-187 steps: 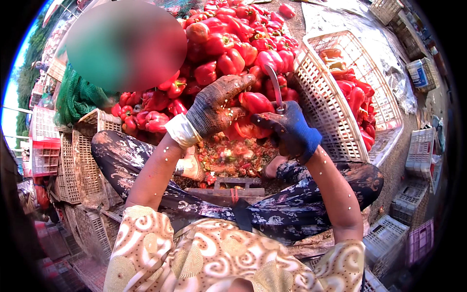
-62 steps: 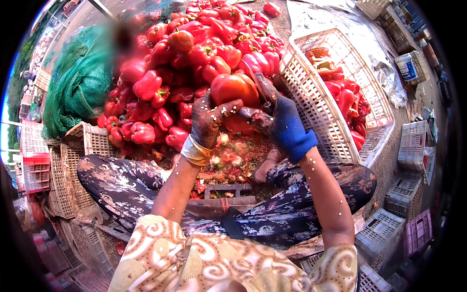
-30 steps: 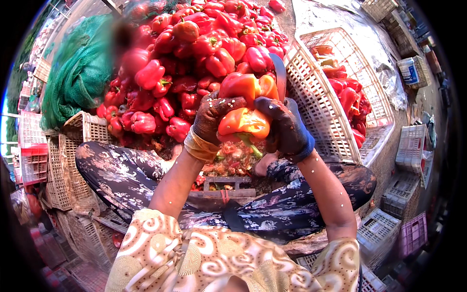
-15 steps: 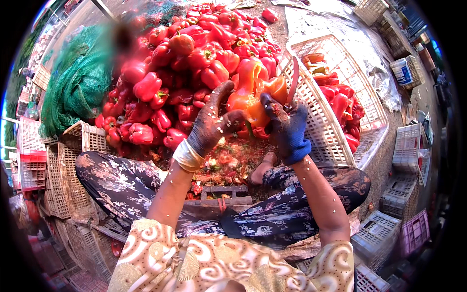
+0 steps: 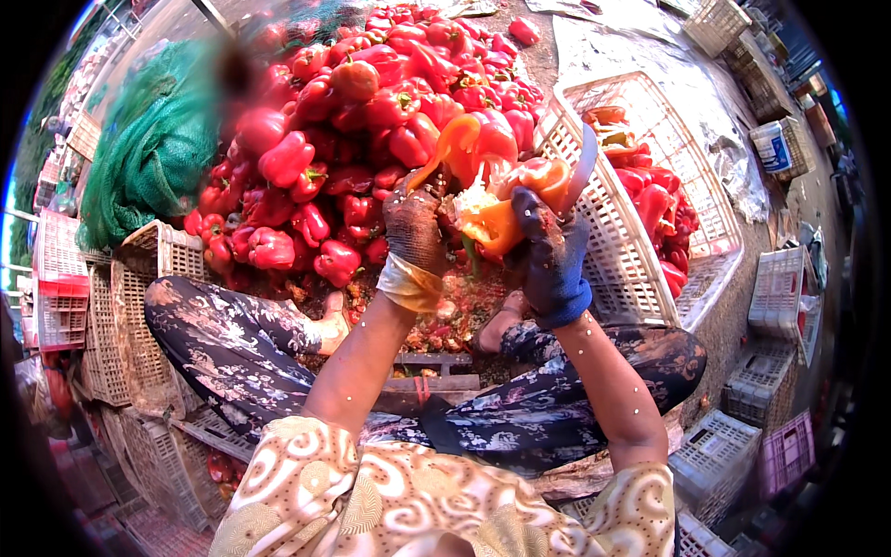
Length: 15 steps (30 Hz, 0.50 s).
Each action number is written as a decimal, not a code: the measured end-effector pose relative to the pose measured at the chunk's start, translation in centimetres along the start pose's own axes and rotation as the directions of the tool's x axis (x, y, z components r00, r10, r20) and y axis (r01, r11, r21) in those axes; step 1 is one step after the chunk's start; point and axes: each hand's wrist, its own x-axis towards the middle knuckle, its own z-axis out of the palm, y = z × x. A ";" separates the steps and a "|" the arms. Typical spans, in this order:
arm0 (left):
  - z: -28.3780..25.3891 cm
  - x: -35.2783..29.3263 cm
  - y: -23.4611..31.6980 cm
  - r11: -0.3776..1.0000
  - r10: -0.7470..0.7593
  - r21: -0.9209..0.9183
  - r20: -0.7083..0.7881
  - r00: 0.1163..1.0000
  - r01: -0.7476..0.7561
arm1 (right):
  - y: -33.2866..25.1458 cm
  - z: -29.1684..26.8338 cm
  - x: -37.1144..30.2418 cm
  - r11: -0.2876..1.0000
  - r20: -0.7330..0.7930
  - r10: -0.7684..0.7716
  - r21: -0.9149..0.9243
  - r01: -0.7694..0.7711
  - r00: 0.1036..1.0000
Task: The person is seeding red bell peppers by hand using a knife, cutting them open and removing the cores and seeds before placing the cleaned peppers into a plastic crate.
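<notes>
In front of me is an orange-red bell pepper point(image 5: 494, 227), torn open so that its pale, seedy core shows. My left hand point(image 5: 413, 232), in a dark, soiled glove with a pale cuff, is closed on the pepper's left side, its fingertips partly hidden. A blue glove covers my right hand point(image 5: 554, 255), which grips the pepper's right side and also holds a knife point(image 5: 583, 167), blade pointing up. Just beyond both hands rises a large heap of red bell peppers point(image 5: 348, 130).
At my right stands a tilted pale plastic crate point(image 5: 608, 237) holding opened red pepper pieces point(image 5: 654, 200). Green netting point(image 5: 139, 176) lies left of the heap. Seeds and scraps point(image 5: 436, 325) litter the ground between my feet. Stacked crates point(image 5: 719, 455) line both sides.
My left hand has moved right and its spread fingers have closed on the pepper. The pepper is opened wider, with more core showing. The knife blade has turned, its flat side now visible.
</notes>
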 end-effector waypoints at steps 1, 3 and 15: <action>0.0 -0.1 0.2 1.000 -0.010 0.023 0.016 1.000 0.010 | -0.4 0.1 0.0 1.000 -0.001 0.008 0.030 -0.008 1.000; 0.1 -0.5 0.8 0.989 -0.111 -0.094 0.057 0.992 0.116 | -0.1 -0.5 0.4 1.000 0.033 0.013 -0.018 -0.012 0.999; -1.4 -2.6 1.0 0.827 -0.380 -0.238 0.430 0.819 0.509 | 0.2 -0.6 0.4 0.779 0.344 -0.378 -0.383 0.496 0.859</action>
